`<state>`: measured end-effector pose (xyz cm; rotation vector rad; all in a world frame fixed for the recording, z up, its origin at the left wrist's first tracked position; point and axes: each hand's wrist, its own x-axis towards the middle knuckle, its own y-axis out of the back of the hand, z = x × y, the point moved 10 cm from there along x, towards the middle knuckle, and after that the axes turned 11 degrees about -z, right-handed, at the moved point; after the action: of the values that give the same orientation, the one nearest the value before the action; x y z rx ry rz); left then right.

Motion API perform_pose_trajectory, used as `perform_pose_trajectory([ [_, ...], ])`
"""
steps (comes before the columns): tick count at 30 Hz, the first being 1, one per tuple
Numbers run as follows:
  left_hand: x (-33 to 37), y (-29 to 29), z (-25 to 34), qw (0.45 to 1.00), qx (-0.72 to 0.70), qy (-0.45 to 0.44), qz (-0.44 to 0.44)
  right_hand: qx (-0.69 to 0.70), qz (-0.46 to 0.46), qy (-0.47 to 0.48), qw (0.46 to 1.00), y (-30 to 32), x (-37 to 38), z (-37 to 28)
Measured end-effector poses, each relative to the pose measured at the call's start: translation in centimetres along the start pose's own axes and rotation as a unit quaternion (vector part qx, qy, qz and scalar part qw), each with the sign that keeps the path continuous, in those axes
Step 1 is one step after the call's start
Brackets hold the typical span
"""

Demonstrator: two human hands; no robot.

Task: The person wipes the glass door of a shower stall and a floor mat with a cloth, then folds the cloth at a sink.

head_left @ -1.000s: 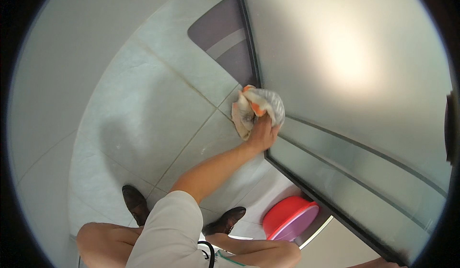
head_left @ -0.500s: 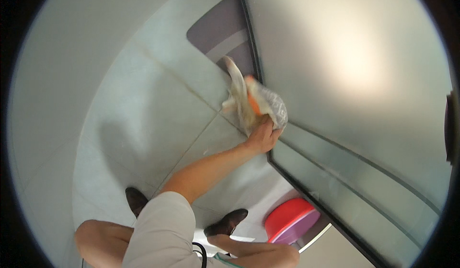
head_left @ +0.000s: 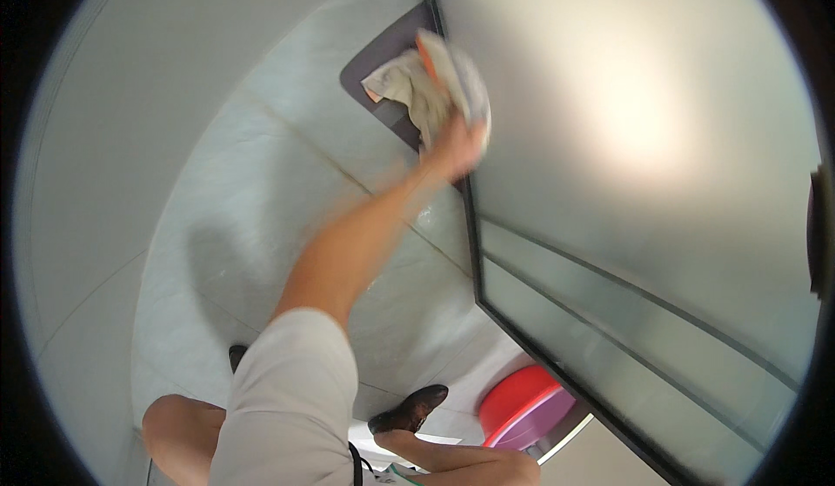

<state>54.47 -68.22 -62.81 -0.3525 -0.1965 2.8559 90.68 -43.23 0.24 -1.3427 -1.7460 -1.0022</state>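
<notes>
Cloth of cream-and-orange fabric [head_left: 424,103] bunches at the left edge of the black-framed frosted-glass door [head_left: 626,216]. My bare left hand [head_left: 457,149] clutches it, blurred; right hand's out of view, can't tell. Probably light, floppy; grab mid-bunch.

Inspected for lettering, numbers and signs; found none legible. Examined cloth [head_left: 417,95]: too blurred to tell print from pattern. Examined frosted glass panel [head_left: 609,121] and its dark frame [head_left: 475,234]: read nothing. Examined red basin [head_left: 515,399], rounded grey mat [head_left: 391,44], dark shoe [head_left: 409,410] and pale sleeve [head_left: 287,390]: likewise read nothing on any.
</notes>
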Motion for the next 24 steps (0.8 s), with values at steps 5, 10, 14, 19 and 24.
perform_pose_trajectory([
  [5, -8.5, -6.6, -3.5, 0.995, 0.008, -0.102, -0.017, 0.009, -0.003, -0.007, 1.000, -0.3, -0.1, 0.4],
  [10, 7.5, 6.6, 3.9, 0.987, 0.075, 0.128, -0.053, -0.011, -0.013, 0.007, 1.000, -0.8, -0.8, 0.6],
  [14, 6.9, 7.2, 5.0, 0.995, 0.072, 0.009, 0.065, -0.024, -0.012, 0.004, 1.000, -1.1, -0.3, 0.6],
  [19, -1.6, -1.6, -0.7, 0.991, 0.099, -0.088, -0.035, -0.029, -0.006, 0.002, 1.000, -1.0, 0.6, 0.8],
  [24, 9.1, 8.3, 2.4, 0.987, 0.123, 0.101, -0.026, -0.034, -0.010, 0.005, 0.999, -1.3, 0.1, 1.5],
])
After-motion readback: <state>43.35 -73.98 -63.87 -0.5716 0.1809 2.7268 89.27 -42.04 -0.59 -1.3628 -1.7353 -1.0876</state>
